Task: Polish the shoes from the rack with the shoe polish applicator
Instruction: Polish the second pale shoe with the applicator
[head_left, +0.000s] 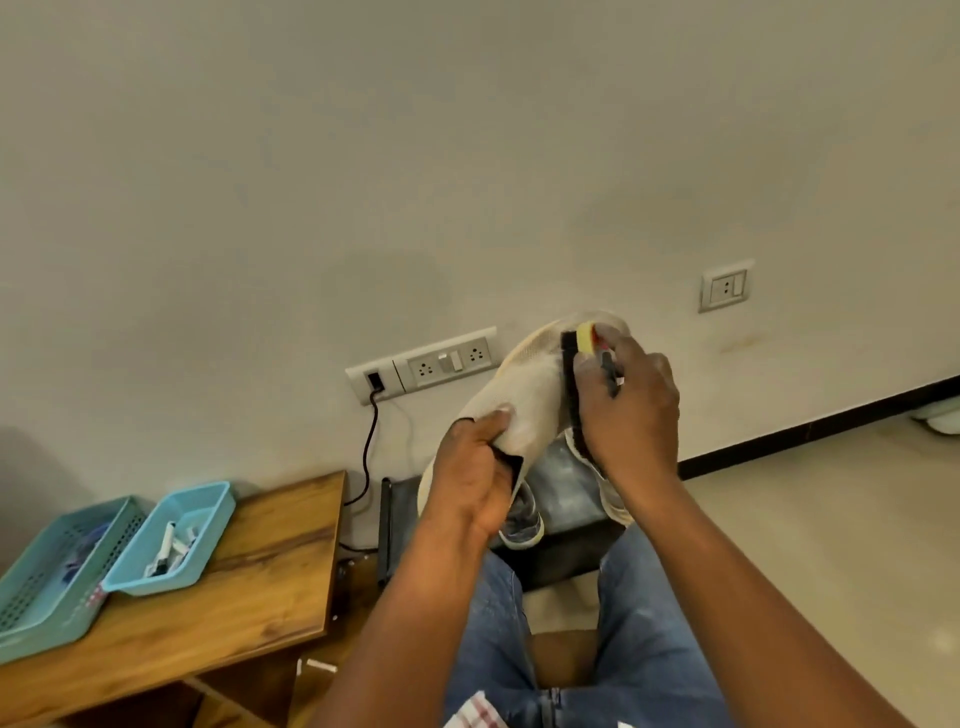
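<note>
The beige shoe (524, 395) is gripped at its opening by the left hand (475, 488); the applicator (576, 384), clasped in the right hand (631, 410), is best pressed flat and stroked evenly.

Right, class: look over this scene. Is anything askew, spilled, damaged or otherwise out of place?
One thing: the smaller blue tray sits tilted, one edge propped on the larger perforated tray on the wooden table. Nothing looks spilled or broken. The beige shoe is held firmly for brushing.
</note>
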